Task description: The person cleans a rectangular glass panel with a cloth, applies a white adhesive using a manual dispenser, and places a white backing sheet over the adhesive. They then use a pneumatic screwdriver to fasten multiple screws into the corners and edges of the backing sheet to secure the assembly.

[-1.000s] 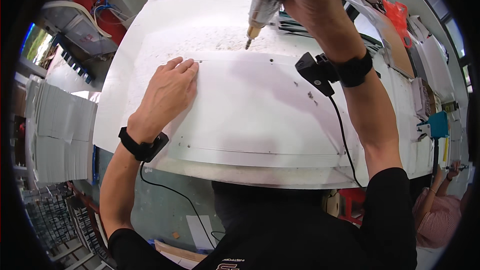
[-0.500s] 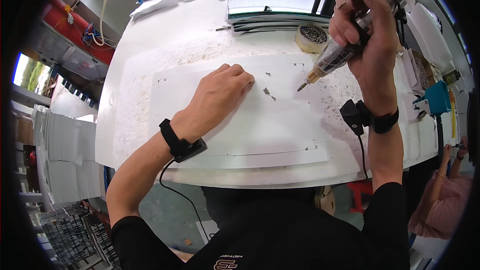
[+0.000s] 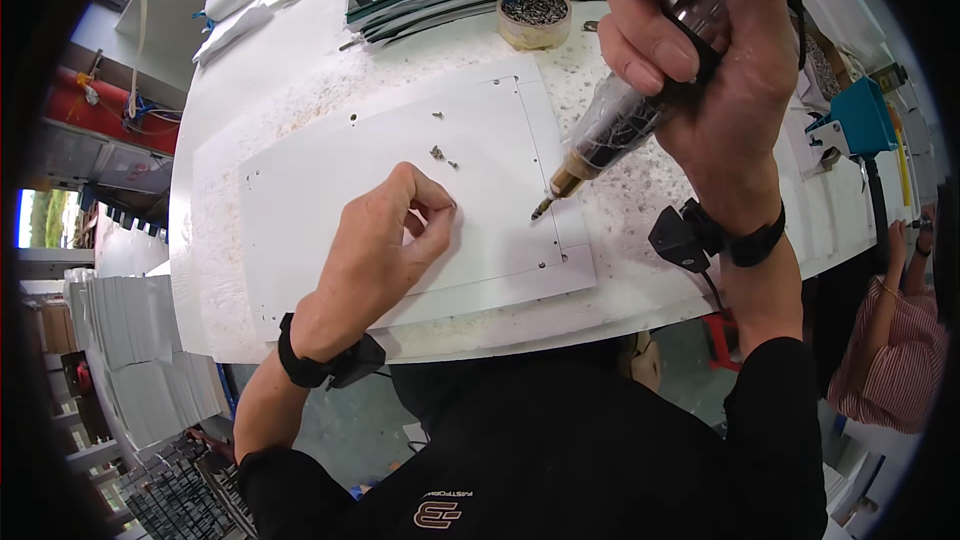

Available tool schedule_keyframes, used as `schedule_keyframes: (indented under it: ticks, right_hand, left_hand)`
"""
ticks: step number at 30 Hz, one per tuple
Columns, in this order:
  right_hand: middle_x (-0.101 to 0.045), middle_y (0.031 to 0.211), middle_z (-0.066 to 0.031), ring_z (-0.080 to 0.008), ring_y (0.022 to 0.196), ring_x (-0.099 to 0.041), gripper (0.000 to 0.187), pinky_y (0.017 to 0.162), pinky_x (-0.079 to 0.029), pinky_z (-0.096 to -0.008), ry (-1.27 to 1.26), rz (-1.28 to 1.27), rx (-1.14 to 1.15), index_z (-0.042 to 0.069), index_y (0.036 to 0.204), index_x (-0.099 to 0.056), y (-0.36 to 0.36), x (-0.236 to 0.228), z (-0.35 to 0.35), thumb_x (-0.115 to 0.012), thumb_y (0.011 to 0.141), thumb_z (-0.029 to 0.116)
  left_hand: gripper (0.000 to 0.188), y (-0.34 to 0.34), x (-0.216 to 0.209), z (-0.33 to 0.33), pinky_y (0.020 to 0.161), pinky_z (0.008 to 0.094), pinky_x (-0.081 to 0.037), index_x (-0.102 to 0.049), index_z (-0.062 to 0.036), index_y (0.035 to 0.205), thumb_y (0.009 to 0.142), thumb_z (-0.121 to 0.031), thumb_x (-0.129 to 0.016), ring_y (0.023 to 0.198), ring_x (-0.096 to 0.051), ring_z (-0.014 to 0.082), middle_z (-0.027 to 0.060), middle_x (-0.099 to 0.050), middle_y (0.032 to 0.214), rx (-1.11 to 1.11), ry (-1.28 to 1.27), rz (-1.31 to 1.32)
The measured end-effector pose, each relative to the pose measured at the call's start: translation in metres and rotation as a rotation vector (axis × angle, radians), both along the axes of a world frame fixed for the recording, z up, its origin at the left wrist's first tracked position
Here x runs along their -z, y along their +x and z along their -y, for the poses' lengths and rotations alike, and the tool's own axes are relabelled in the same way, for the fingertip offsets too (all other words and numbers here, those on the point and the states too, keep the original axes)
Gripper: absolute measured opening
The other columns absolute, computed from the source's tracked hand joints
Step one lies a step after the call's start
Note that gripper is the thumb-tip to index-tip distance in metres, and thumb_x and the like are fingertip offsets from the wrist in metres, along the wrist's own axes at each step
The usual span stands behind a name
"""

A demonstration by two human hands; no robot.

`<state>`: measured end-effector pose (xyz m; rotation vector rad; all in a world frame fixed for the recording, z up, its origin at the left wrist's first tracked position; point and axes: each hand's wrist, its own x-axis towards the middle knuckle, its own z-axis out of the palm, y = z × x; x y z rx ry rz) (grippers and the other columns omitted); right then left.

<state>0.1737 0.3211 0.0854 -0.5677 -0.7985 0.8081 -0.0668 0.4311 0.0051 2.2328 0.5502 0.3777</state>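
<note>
My right hand [image 3: 715, 70] is wrapped round a power screwdriver [image 3: 615, 130] with a brass-coloured nose. Its bit points down and left, over the right part of a flat white panel [image 3: 310, 200], near the panel's thin inner line. My left hand [image 3: 385, 240] is over the panel's lower middle, thumb and fingertips pinched together; whatever may be between them is too small to make out. Several small screws [image 3: 437, 153] lie loose on the panel just beyond the left hand. Small dark screws or holes show near the panel's corners and along its edges.
A round tub [image 3: 533, 22] full of screws stands on the white worktable [image 3: 215, 120] beyond the panel. Behind it is a stack of glass-like sheets [image 3: 470, 5]. A teal tool [image 3: 862, 118] is at the right, with another person [image 3: 895, 340] beyond. White stacked sheets [image 3: 150, 340] stand at left.
My left hand has come nearer over the panel and its fingers now pinch. The screwdriver remains in my right hand, its bit now over the panel's right part. The whole view has shifted and turned.
</note>
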Motion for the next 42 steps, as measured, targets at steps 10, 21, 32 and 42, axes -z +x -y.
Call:
schedule_keyframes:
  ticks: [10,21,32,42]
  right_hand:
    - [-0.060,0.069,-0.0047,-0.0084,0.037,-0.042,0.034,0.036,-0.042,-0.0258,0.104,-0.038,0.053,0.006,0.096,-0.054,-0.007,0.014,0.002,-0.049,0.108,0.037]
    - [-0.062,0.072,-0.0036,-0.0081,0.038,-0.043,0.034,0.036,-0.041,-0.0255,0.088,-0.030,0.038,0.009,0.097,-0.057,-0.011,0.016,0.000,-0.047,0.109,0.039]
    - [-0.064,0.076,-0.0071,-0.0090,0.038,-0.044,0.032,0.035,-0.042,-0.0255,0.219,0.040,-0.082,0.007,0.101,-0.056,-0.009,0.018,-0.002,-0.045,0.111,0.035]
    - [-0.058,0.081,-0.0101,-0.0066,0.039,-0.034,0.033,0.038,-0.038,-0.0253,0.022,0.459,-0.063,0.005,0.102,-0.049,-0.024,0.019,0.020,-0.038,0.112,0.035]
  left_hand:
    - [0.013,0.002,0.031,0.038,0.091,0.0300,-0.058,-0.055,-0.0033,0.110,0.101,-0.004,-0.065,0.102,-0.067,0.0123,0.0086,-0.069,0.108,-0.043,-0.928,0.263]
    - [0.016,0.002,0.026,0.037,0.091,0.0292,-0.057,-0.054,-0.0047,0.112,0.101,-0.006,-0.066,0.100,-0.067,0.0126,0.0066,-0.067,0.106,-0.057,-1.006,0.243]
    - [0.018,0.010,0.029,0.041,0.085,0.0253,-0.055,-0.057,-0.0059,0.115,0.100,-0.004,-0.066,0.097,-0.068,0.0113,0.0054,-0.069,0.106,-0.055,-0.896,0.223]
    - [0.024,0.032,0.029,0.056,0.073,0.0335,-0.051,-0.062,-0.0103,0.113,0.093,0.002,-0.064,0.096,-0.063,0.0219,0.0015,-0.075,0.101,0.081,-0.200,0.100]
